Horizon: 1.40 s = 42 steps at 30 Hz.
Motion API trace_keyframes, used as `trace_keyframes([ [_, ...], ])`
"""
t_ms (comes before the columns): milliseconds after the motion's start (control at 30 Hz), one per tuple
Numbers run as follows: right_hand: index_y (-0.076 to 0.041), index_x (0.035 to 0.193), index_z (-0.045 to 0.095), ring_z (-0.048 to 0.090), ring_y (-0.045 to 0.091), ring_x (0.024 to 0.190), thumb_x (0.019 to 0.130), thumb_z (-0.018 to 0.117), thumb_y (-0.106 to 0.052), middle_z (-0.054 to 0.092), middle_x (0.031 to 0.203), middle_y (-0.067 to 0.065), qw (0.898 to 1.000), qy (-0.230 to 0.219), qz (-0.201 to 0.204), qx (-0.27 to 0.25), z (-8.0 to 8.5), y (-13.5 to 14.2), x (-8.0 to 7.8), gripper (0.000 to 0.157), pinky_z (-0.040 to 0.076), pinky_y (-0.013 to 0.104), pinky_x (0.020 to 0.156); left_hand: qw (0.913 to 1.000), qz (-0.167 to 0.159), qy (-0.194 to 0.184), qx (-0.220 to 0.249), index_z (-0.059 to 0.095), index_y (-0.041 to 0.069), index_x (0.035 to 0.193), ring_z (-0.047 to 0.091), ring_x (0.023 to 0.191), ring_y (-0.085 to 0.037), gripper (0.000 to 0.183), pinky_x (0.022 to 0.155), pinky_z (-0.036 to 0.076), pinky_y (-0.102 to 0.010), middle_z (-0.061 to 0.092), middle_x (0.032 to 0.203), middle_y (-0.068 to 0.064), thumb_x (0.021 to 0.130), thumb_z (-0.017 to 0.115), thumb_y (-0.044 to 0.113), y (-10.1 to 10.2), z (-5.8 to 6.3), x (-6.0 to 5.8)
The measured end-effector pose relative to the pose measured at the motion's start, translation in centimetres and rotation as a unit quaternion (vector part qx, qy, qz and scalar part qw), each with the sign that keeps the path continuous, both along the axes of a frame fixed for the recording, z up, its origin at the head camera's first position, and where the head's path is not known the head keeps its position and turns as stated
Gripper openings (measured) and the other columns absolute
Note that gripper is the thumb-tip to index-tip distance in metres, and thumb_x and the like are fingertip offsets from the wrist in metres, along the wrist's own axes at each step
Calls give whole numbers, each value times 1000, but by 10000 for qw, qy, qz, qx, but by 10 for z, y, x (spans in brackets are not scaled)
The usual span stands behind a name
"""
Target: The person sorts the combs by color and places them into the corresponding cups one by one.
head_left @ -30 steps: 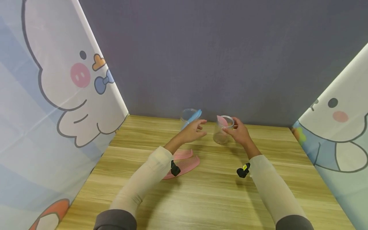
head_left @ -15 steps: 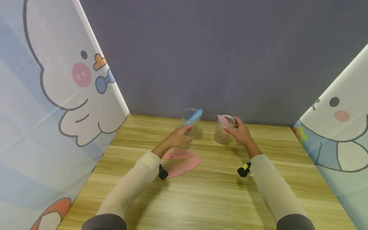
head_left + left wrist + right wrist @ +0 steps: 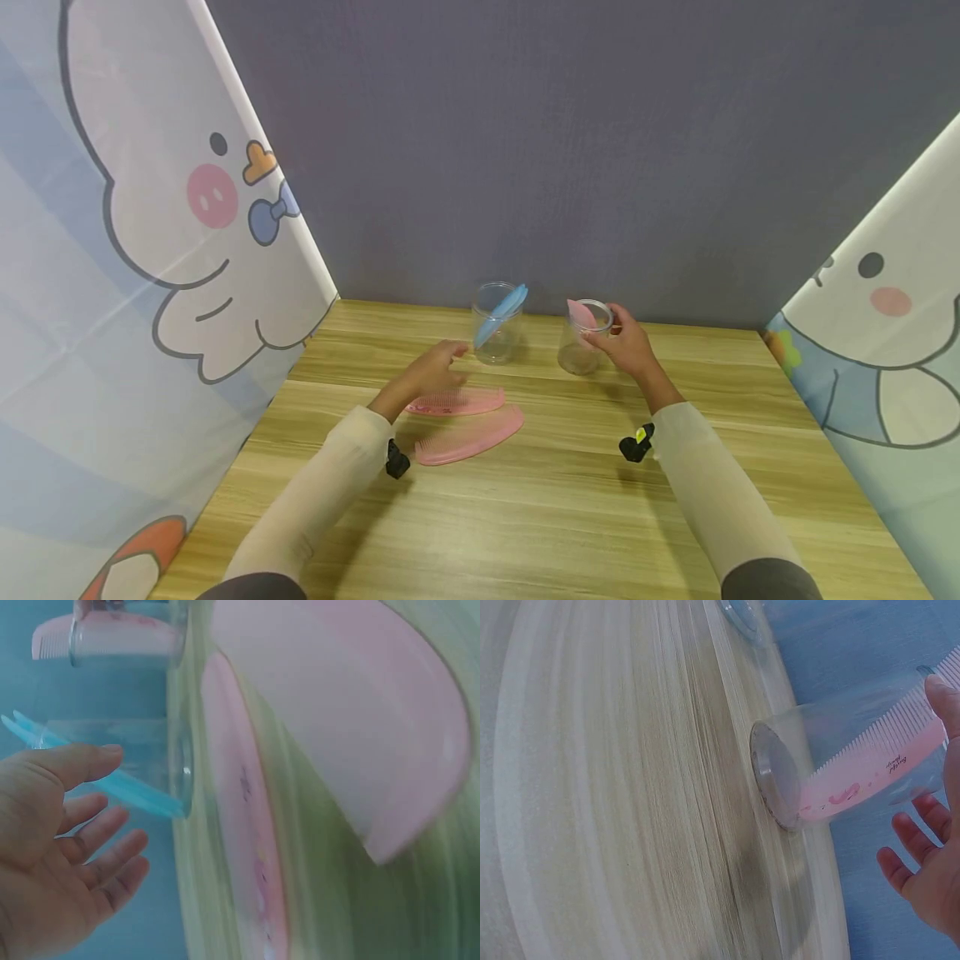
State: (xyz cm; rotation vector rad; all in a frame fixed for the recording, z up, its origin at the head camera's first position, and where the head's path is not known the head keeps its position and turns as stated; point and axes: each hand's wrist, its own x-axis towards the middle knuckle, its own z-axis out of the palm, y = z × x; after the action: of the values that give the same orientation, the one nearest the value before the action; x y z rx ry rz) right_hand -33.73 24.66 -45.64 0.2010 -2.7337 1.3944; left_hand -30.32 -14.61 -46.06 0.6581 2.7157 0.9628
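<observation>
My left hand (image 3: 435, 368) hovers above the table with relaxed fingers, holding nothing, beside the two pink combs. One comb (image 3: 459, 402) with a printed pattern lies farther back; a wider pink comb (image 3: 472, 437) lies nearer me. A clear plastic jar (image 3: 495, 352) stands upright just past the left fingertips, with slim light blue pieces (image 3: 142, 793) leaning inside. To its right is a second clear jar (image 3: 576, 358), whose rim my right hand (image 3: 628, 343) grips between thumb and fingers. A pink comb (image 3: 870, 769) leans inside that jar, teeth up toward the rim.
The wood-grain table (image 3: 570, 517) ends at a dark grey wall panel (image 3: 525, 167) right behind the jars. Cartoon-printed sheets (image 3: 172, 275) border the left and right sides.
My left hand has moved away from the left jar, leftward and toward me, uncovering that jar and the pink combs. The right hand stays on its jar.
</observation>
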Motion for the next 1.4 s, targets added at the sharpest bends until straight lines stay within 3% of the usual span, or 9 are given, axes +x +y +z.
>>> trace_keyframes([
  [100, -9, 157, 32, 46, 41, 126, 94, 72, -41, 49, 144, 26, 10000, 22, 3, 4, 0, 0, 0, 81, 44, 55, 100, 9998, 78, -74, -179, 43, -5, 150, 54, 132, -44, 63, 110, 47, -52, 50, 146, -25, 95, 68, 17, -7, -2, 3],
  [300, -8, 156, 33, 47, 42, 125, 93, 73, -40, 50, 144, 26, 10000, 62, 17, -19, -1, 1, 0, 81, 44, 55, 100, 9955, -56, 326, -888, 48, -8, 143, 50, 135, -41, 64, 114, 42, -52, 53, 143, -24, 90, 76, 14, -24, -9, 8],
  [633, -8, 157, 32, 48, 42, 126, 93, 73, -41, 50, 144, 26, 10000, 79, 5, 45, -2, 1, -2, 83, 45, 56, 100, 9859, -154, 377, -1622, 58, -4, 136, 54, 128, -44, 62, 110, 45, -53, 58, 135, -24, 85, 82, 21, -54, -23, 15],
  [967, -9, 159, 30, 47, 42, 127, 93, 74, -42, 49, 146, 25, 10000, 42, -42, 21, -3, 2, -2, 86, 45, 58, 102, 9859, -296, 308, -1617, 62, 3, 135, 49, 132, -44, 71, 112, 41, -57, 55, 140, -22, 74, 91, 25, -75, -29, 19],
  [1200, -8, 159, 29, 48, 42, 127, 93, 73, -42, 50, 145, 25, 10000, 23, -40, 18, -1, 1, 0, 86, 45, 56, 101, 9761, -580, 1153, -1750, 71, 8, 125, 62, 114, -33, 56, 103, 50, -50, 67, 121, -12, 77, 89, 30, -86, -37, 16],
  [1400, -8, 159, 28, 47, 42, 128, 94, 71, -43, 49, 145, 26, 10000, 10, -26, 34, -1, 0, 1, 86, 44, 58, 102, 9736, -705, 1376, -1679, 74, 10, 121, 64, 112, -30, 49, 101, 52, -46, 70, 117, -8, 79, 88, 30, -89, -37, 16],
])
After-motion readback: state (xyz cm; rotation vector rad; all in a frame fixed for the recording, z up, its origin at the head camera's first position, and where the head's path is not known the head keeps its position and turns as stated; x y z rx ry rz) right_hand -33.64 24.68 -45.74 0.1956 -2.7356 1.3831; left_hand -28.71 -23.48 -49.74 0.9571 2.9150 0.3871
